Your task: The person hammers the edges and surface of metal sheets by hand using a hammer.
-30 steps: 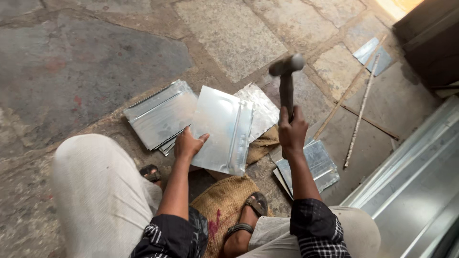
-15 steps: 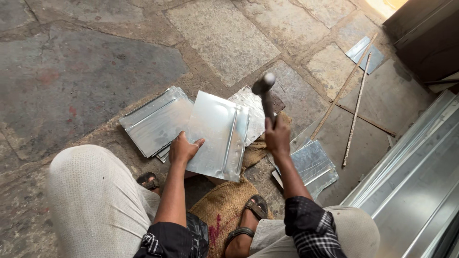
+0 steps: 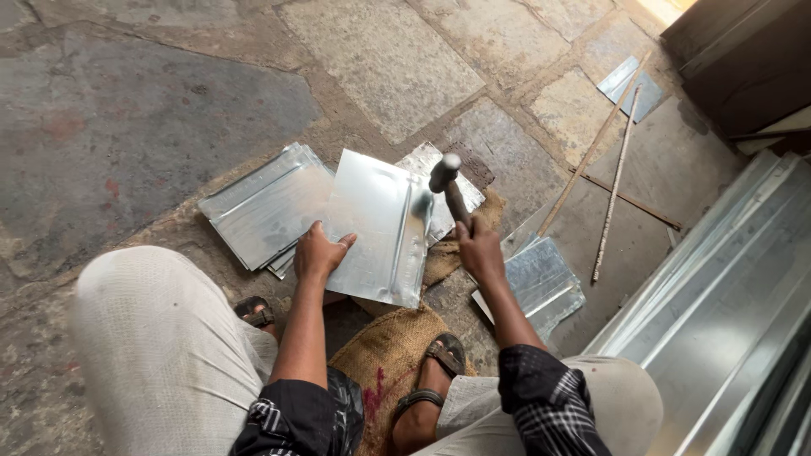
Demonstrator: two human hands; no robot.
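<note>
Fingers [image 3: 473, 230] grip 1 hammer [image 3: 445, 179] (1 sheet [image 3: 376, 224]).

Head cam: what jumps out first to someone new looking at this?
The shiny metal sheet at centre, pinned flat by the left hand at its near left edge. The right hand grips a hammer whose head sits at the sheet's right, ridged edge. A stack of similar sheets lies on the stone floor to the left, and long bright metal panels run along the right.
</note>
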